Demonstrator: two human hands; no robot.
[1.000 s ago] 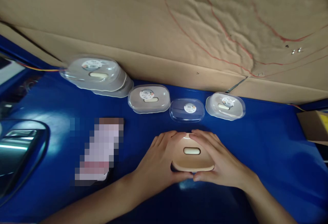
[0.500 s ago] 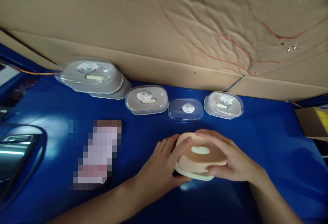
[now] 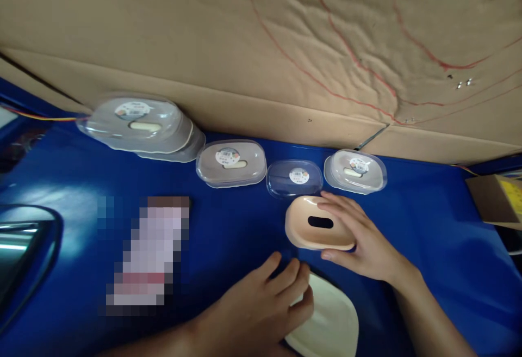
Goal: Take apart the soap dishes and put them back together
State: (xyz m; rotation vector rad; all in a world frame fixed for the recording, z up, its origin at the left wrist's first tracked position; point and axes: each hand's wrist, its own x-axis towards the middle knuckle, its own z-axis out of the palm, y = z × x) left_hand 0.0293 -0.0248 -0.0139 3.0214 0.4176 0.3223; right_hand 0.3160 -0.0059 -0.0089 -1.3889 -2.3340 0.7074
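Note:
My right hand (image 3: 362, 240) grips the right end of a peach oval dish (image 3: 299, 223), fingers over its far rim and thumb at the near side. A dark slot shows through the middle of this dish. Closer to me, my left hand (image 3: 269, 297) has its fingers curled over the left edge of a pale cream-green oval dish (image 3: 332, 316). The left thumb is hidden. Just beyond the peach dish lies a clear oval lid (image 3: 281, 177) with a round label.
Grey oval boxes with clear lids stand along the cardboard wall (image 3: 204, 74): a stack (image 3: 159, 128) at left, one box (image 3: 207, 166) in the middle, another (image 3: 359, 174) at right. A blurred-out flat object (image 3: 150, 253) lies left on the blue table. A cardboard box (image 3: 489, 202) sits far right.
The peach and pale dishes have come apart. My left hand has drawn the pale one toward me; my right has moved the peach one slightly away, its pale centre now a dark slot.

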